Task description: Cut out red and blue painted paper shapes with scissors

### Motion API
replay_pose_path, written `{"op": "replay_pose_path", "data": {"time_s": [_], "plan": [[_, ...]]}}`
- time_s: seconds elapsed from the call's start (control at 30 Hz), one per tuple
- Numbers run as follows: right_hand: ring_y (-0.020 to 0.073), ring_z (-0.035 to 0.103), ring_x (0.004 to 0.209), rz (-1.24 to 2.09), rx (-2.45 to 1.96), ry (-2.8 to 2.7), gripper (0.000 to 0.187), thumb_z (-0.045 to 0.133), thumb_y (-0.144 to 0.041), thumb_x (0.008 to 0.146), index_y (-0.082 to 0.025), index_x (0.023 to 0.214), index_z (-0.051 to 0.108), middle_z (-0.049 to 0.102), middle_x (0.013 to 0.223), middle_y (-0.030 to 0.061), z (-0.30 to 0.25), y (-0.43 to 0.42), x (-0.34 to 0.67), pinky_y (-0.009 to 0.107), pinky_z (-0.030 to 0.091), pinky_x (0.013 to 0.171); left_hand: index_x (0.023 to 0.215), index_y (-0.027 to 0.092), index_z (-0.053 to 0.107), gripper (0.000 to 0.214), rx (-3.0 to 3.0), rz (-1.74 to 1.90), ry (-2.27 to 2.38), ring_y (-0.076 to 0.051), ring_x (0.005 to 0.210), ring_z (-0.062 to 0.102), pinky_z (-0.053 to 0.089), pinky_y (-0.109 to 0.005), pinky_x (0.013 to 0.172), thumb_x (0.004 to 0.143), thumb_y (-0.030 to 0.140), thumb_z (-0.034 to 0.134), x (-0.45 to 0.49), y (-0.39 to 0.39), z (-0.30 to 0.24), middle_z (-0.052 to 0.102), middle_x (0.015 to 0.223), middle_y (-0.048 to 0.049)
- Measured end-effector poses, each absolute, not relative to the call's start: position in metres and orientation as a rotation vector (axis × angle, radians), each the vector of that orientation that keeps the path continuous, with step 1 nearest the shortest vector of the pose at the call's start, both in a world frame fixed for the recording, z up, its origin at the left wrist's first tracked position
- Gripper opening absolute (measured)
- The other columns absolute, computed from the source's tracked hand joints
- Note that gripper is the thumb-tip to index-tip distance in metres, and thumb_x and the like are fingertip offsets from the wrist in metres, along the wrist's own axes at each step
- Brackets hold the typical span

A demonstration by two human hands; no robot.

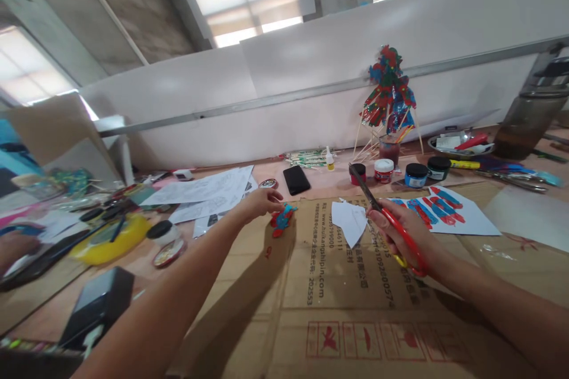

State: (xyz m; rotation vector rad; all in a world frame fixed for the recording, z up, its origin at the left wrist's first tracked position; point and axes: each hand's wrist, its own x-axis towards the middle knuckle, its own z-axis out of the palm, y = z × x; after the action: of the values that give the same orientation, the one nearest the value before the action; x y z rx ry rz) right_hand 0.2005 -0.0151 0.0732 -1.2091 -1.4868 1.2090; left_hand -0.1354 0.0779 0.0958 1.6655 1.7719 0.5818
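Observation:
My left hand [260, 202] reaches over the cardboard, fingers apart and slightly bent. Right at its fingertips is a small red and blue painted cutout [281, 222]; whether they touch is hard to tell. In my right hand [406, 231] is a pair of scissors [415, 260] with red handles, its blades pointing up and away. Between the hands lies a white paper scrap [349, 220] with a cut, pointed outline. Partly behind my right hand is a white sheet [475, 222] with red and blue painted shapes. Printed cardboard [338, 302] lies under all of these.
Paint jars [416, 174] line the back, near a glue bottle [329, 160] and a phone [296, 180]. Behind them stands a painted cluster on sticks [389, 95]. Printed sheets [200, 192] and a yellow dish [133, 237] lie left; another person's hand [18, 249] is far left.

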Motion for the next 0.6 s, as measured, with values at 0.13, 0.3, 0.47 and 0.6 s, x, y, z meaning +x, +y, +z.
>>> {"op": "replay_pose_path", "data": {"time_s": [0.13, 0.3, 0.47, 0.6], "plan": [[0.0086, 0.039, 0.038, 1.182, -1.223, -1.451, 0.04, 0.065, -0.058, 0.078, -0.021, 0.091, 0.056, 0.042, 0.053, -0.008, 0.079, -0.012, 0.203, 0.02, 0.033, 0.034, 0.077, 0.02, 0.07, 0.021, 1.88, 0.723, 1.735, -0.019, 0.069, 0.059, 0.041, -0.028, 0.063, 0.062, 0.033, 0.076, -0.119, 0.08, 0.101, 0.068, 0.073, -0.0036], [0.0081, 0.04, 0.039, 1.135, -1.222, -1.419, 0.039, 0.064, -0.058, 0.078, -0.023, 0.085, 0.05, 0.044, 0.056, -0.0078, 0.084, -0.009, 0.207, 0.019, 0.031, 0.034, 0.084, 0.021, 0.073, 0.025, 1.991, 0.685, 1.354, -0.022, 0.077, 0.063, 0.045, -0.031, 0.069, 0.07, 0.041, 0.074, -0.051, 0.083, 0.097, 0.072, 0.084, -0.0064], [0.0087, 0.041, 0.038, 1.091, -1.194, -1.425, 0.039, 0.065, -0.057, 0.079, -0.024, 0.078, 0.043, 0.046, 0.054, -0.0082, 0.084, -0.004, 0.211, 0.019, 0.032, 0.034, 0.104, 0.025, 0.072, 0.057, 2.261, 0.526, 1.09, -0.025, 0.093, 0.065, 0.047, -0.035, 0.083, 0.05, 0.03, 0.088, 0.006, 0.093, 0.088, 0.071, 0.111, -0.0075], [0.0089, 0.041, 0.039, 1.087, -1.193, -1.394, 0.039, 0.065, -0.057, 0.078, -0.023, 0.082, 0.047, 0.045, 0.053, -0.0084, 0.082, -0.001, 0.212, 0.019, 0.033, 0.035, 0.109, 0.03, 0.07, 0.072, 2.362, 0.371, 0.902, -0.028, 0.114, 0.06, 0.043, -0.038, 0.097, 0.041, 0.023, 0.089, 0.013, 0.101, 0.083, 0.067, 0.124, -0.0053]]}}
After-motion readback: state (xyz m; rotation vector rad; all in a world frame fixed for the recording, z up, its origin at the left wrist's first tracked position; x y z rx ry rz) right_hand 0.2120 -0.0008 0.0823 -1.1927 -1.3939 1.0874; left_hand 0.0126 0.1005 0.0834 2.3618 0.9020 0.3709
